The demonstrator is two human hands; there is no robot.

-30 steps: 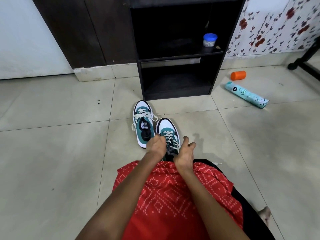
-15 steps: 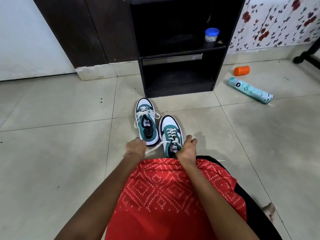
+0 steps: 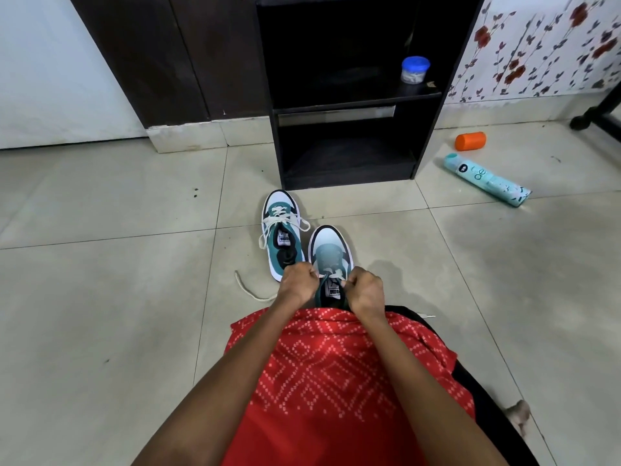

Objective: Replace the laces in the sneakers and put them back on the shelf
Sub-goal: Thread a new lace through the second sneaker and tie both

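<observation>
My left hand point(image 3: 297, 284) is clenched on one strand of the lace point(image 3: 258, 298), whose loose end trails left across the floor point(image 3: 134, 314). My right hand point(image 3: 367, 290) pinches the other strand. The near sneaker point(image 3: 331, 252) stands right in front of me, teal and white, with its lace crossing only by the tongue, as far as I can see. The far sneaker point(image 3: 281, 235), just beside it, wears a slack lace. I judge this early: neither shoe is on the black shelf point(image 3: 356, 95) beyond.

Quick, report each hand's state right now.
Left hand: fingers curled, gripping the white lace at the near sneaker.
Right hand: fingers curled, pinching the lace over the sneaker's tongue.
</observation>
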